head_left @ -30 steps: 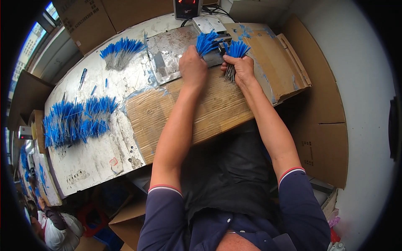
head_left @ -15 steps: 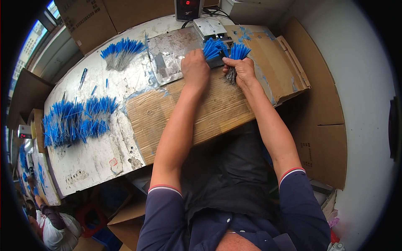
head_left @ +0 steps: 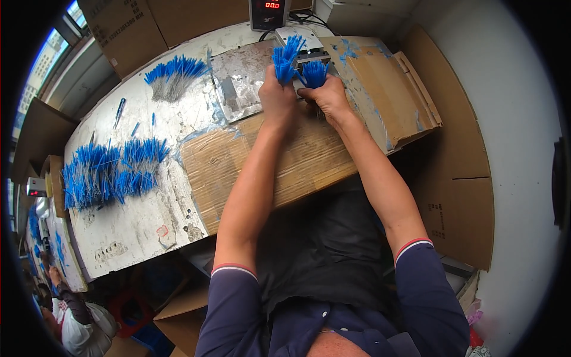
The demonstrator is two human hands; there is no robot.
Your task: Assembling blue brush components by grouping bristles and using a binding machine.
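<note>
My left hand (head_left: 278, 102) is closed around a bunch of blue-sleeved wires (head_left: 286, 58), whose blue ends fan out above the fist. Just to its right, my right hand (head_left: 332, 100) grips a second bunch of blue-sleeved wires (head_left: 314, 72), blue ends up and more even. The two hands nearly touch, and the lower parts of both bunches are mostly hidden by the fingers. Behind the bunches is a small metal device (head_left: 297, 39), partly covered by the left bunch.
Several piles of blue-and-grey wires (head_left: 92, 175) lie at the left of the white table (head_left: 154, 220), with another pile (head_left: 175, 74) farther back. A pen (head_left: 119, 112) lies between. Cardboard (head_left: 238, 172) covers the near edge. A red-digit display box (head_left: 269, 13) stands behind. Far left, a person (head_left: 86, 324) sits.
Both bunches have moved closer together, with the right hand shifting left. The left bunch now rises higher and tilts upward. The display's red digits have changed.
</note>
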